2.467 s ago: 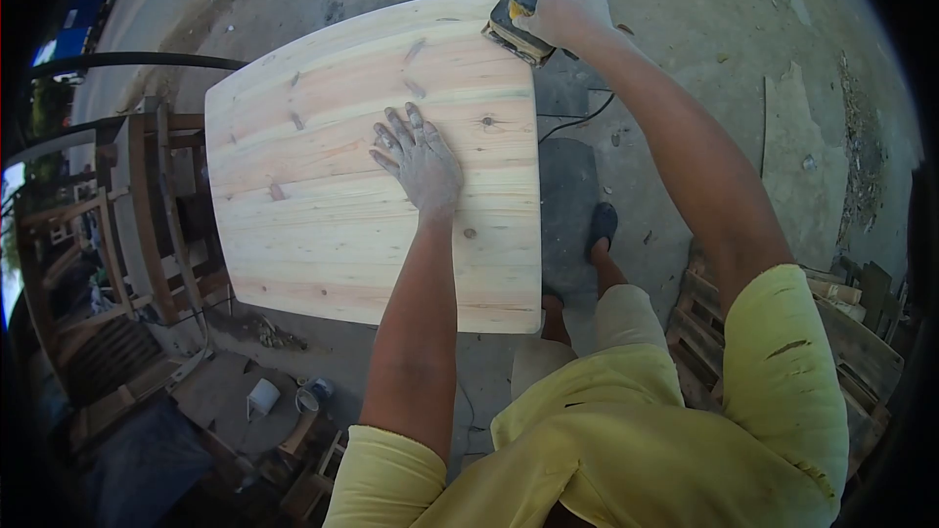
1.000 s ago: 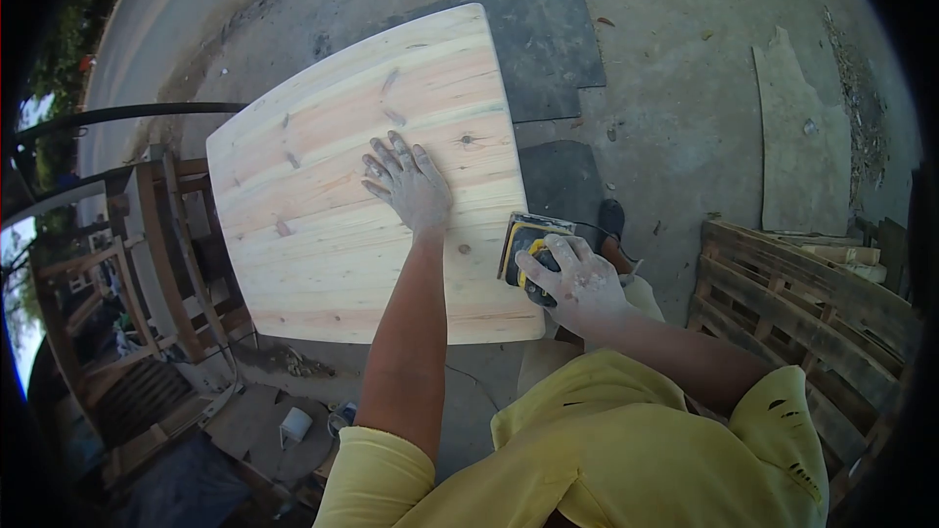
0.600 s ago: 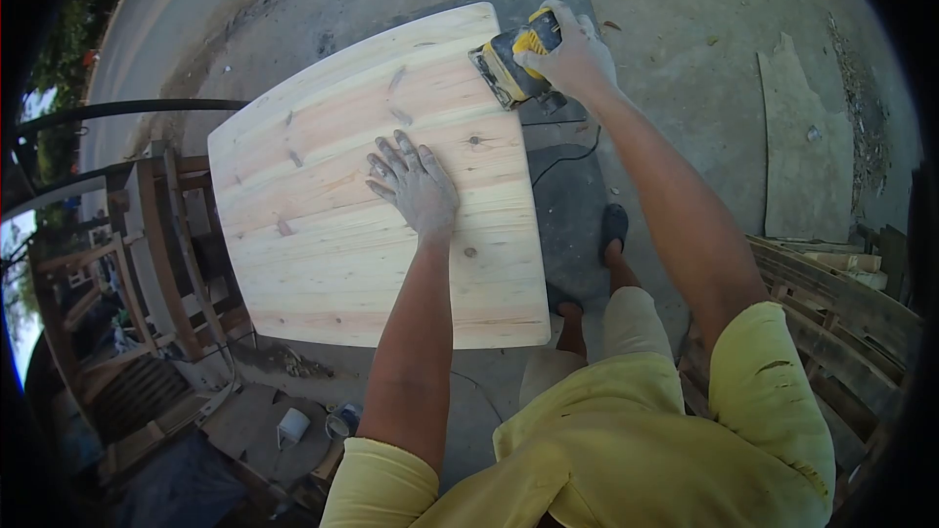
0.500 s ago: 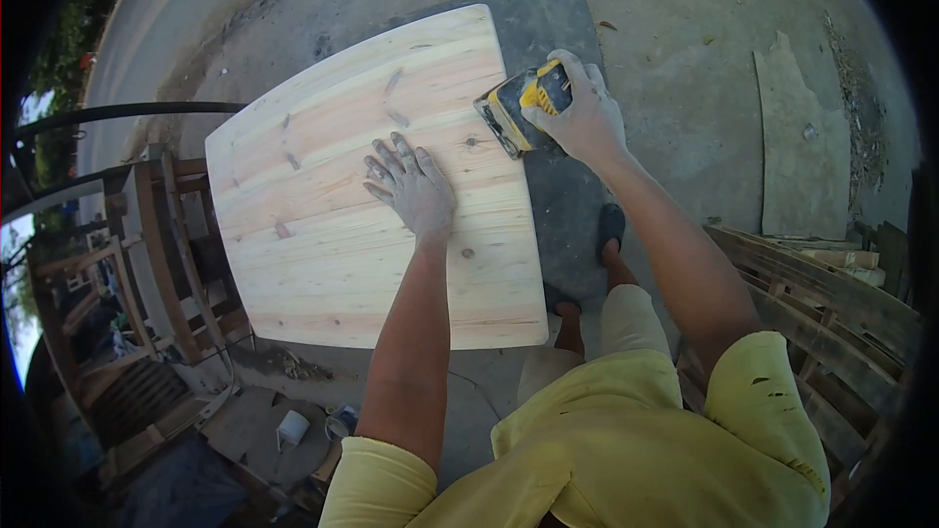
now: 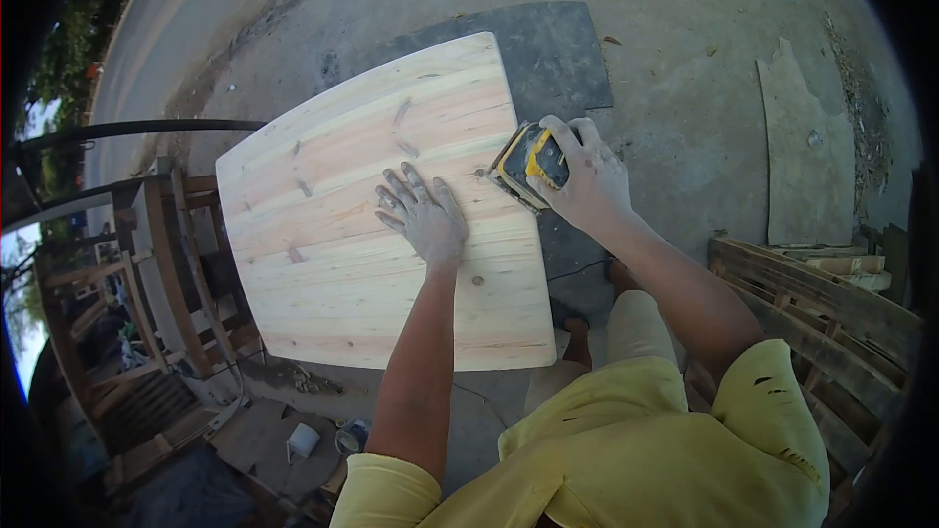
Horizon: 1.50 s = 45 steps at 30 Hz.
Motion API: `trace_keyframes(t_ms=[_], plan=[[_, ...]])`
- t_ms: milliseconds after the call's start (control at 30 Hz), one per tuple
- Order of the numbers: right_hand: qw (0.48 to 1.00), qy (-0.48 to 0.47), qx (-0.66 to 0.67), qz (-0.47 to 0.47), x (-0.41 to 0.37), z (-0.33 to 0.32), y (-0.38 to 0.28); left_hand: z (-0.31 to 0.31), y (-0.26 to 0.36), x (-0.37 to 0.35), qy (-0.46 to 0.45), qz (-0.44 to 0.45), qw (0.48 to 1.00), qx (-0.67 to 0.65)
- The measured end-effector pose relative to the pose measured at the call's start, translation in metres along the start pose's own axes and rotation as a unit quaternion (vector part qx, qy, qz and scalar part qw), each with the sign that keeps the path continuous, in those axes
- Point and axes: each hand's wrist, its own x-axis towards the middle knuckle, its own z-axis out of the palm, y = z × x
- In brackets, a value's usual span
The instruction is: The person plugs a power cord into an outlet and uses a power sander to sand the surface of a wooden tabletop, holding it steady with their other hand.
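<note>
Curled tight, my right hand (image 5: 590, 186) grips the top of the yellow and black sander (image 5: 526, 164), fingers wrapped over its housing and dusted pale. From my remote seat I see the sander sitting at the right edge of the wooden panel (image 5: 342, 274), roughly halfway along that edge, with part of its base hanging past the edge. My left hand (image 5: 427, 218) lies just beside it toward the panel's middle, palm down and fingers spread flat on the wood, touching the boards but not the tool. A small dark knot shows in the wood between the two hands.

The wooden panel is pale, made of joined planks with knots and short dark marks, and it rests on a wooden frame (image 5: 181, 264) that shows along its left side. Under and beyond its right edge lies a dark mat (image 5: 553, 49) on the concrete ground (image 5: 685, 98). A pallet (image 5: 812, 308) stands to my right, well apart from the panel. Near the bottom, a white cup (image 5: 302, 440) sits among offcuts, and my yellow shirt (image 5: 636, 450) fills the lower frame.
</note>
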Motion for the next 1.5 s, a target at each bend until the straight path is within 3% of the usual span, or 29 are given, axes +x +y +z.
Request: trace_keyframes(t_ms=[133,233,300,333,367,400,467,567,667,800,867,933,1067,1233,1267,1300,1333,1400,1467,1500], plan=[[0.997,0.061,-0.041,0.015,0.125,-0.007,-0.008,-0.001,0.0,0.0,0.001,0.005,1.0,-0.015],[0.989,0.147,-0.019,0.03,0.203,0.02,0.031,-0.001,0.001,0.001,0.004,0.008,1.0,-0.02],[0.98,0.193,0.003,0.037,0.206,0.018,0.049,-0.002,0.0,0.0,0.0,0.006,1.0,-0.023],[0.976,0.094,0.163,0.113,0.199,0.01,0.056,-0.001,0.0,0.001,0.003,0.007,1.0,-0.02],[0.93,-0.008,0.316,0.186,0.188,0.004,0.063,-0.001,-0.001,0.0,0.005,0.009,1.0,-0.017],[0.929,-0.008,0.316,0.191,0.175,0.014,0.079,-0.002,0.0,-0.002,0.001,0.011,1.0,-0.016],[0.842,-0.022,0.501,0.201,0.138,0.04,0.105,-0.003,0.002,-0.002,0.012,0.009,1.0,-0.024],[0.801,-0.057,0.546,0.239,0.063,0.055,0.114,0.0,0.0,-0.003,0.02,0.014,1.0,-0.01],[0.803,-0.044,0.539,0.252,-0.021,0.07,0.114,-0.001,0.0,-0.003,0.002,0.01,0.999,-0.031],[0.883,-0.047,0.388,0.261,-0.127,0.043,0.073,0.005,-0.003,-0.004,0.024,0.017,0.999,-0.016],[0.984,0.091,0.131,0.078,-0.174,0.056,0.062,0.003,-0.002,-0.004,0.02,0.013,0.999,-0.031],[0.988,-0.007,0.107,0.112,-0.19,0.033,0.019,0.003,-0.003,-0.004,0.019,0.014,0.999,-0.034],[1.0,-0.018,-0.012,0.015,-0.14,0.024,-0.015,0.005,-0.003,-0.002,0.021,0.014,0.999,-0.042],[0.993,0.093,0.07,0.029,-0.018,0.03,0.045,0.001,-0.001,-0.003,0.018,0.009,0.999,-0.045],[0.968,0.027,0.213,0.132,-0.007,0.026,0.056,0.0,-0.001,-0.004,0.014,0.011,0.999,-0.047],[0.909,-0.037,0.348,0.226,-0.004,0.023,0.066,0.0,-0.001,-0.004,0.014,0.014,0.999,-0.047],[0.908,-0.036,0.348,0.228,-0.016,0.027,0.076,0.0,-0.001,-0.005,0.01,0.011,0.999,-0.046],[0.857,-0.061,0.424,0.286,-0.056,0.045,0.088,-0.001,0.001,-0.004,0.007,0.005,0.999,-0.049],[0.886,-0.05,0.338,0.314,-0.111,0.034,0.062,0.001,-0.001,-0.004,0.009,0.008,0.999,-0.045],[0.946,-0.001,0.234,0.223,-0.144,0.044,0.06,0.001,-0.002,-0.005,0.006,0.008,0.999,-0.041]])
